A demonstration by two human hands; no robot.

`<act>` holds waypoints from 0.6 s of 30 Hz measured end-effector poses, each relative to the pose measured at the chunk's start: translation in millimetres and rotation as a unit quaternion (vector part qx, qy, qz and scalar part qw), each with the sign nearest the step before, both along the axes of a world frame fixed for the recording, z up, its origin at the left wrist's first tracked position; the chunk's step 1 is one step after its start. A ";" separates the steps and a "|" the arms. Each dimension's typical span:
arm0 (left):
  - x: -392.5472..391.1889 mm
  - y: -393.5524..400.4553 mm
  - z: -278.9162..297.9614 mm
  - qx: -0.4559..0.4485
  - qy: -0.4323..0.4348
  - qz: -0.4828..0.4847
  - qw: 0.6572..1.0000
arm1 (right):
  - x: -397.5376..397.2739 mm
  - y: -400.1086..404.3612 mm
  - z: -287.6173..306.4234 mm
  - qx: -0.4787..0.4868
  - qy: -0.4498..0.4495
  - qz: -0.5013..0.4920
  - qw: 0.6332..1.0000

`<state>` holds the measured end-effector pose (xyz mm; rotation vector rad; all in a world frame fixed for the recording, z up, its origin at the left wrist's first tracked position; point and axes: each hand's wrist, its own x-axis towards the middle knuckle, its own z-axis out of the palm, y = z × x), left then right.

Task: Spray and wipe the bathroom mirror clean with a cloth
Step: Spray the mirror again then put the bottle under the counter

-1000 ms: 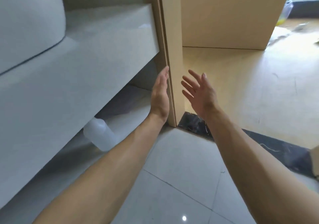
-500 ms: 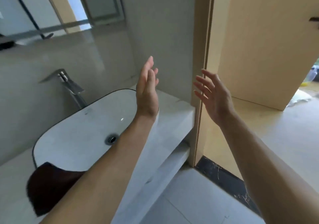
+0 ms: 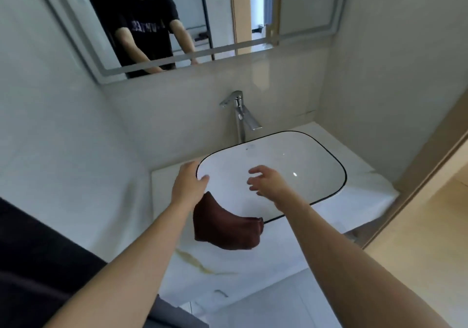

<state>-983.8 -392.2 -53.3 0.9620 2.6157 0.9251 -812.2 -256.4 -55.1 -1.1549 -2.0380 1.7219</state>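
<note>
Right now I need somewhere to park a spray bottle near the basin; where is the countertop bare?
Bare marble shows on the countertop right of the sink, and along the front edge below the brown cloth. The left front corner is crowded: the cloth drapes over the sink rim there, with the left hand above it. Behind the sink the faucet takes the narrow strip.

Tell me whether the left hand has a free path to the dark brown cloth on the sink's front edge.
Probably yes. The left hand is open over the white basin's rim, just above the dark brown cloth, with nothing between them.
</note>
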 end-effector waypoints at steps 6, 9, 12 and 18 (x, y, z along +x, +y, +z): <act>-1.0 -25.9 -33.0 -0.164 -0.089 0.032 0.982 | -23.9 -15.6 -60.9 0.117 -0.217 0.169 0.954; -3.0 -32.0 -51.2 -0.165 -0.208 0.063 0.962 | -20.7 -21.5 -67.8 0.133 -0.249 0.207 0.937; -6.4 -37.6 -59.9 -0.132 -0.257 0.078 0.954 | -18.6 -22.7 -65.9 0.152 -0.248 0.220 0.931; -1.0 -25.6 -29.7 -0.090 -0.121 -0.022 0.988 | -18.1 -18.6 -57.4 0.175 -0.196 0.218 0.940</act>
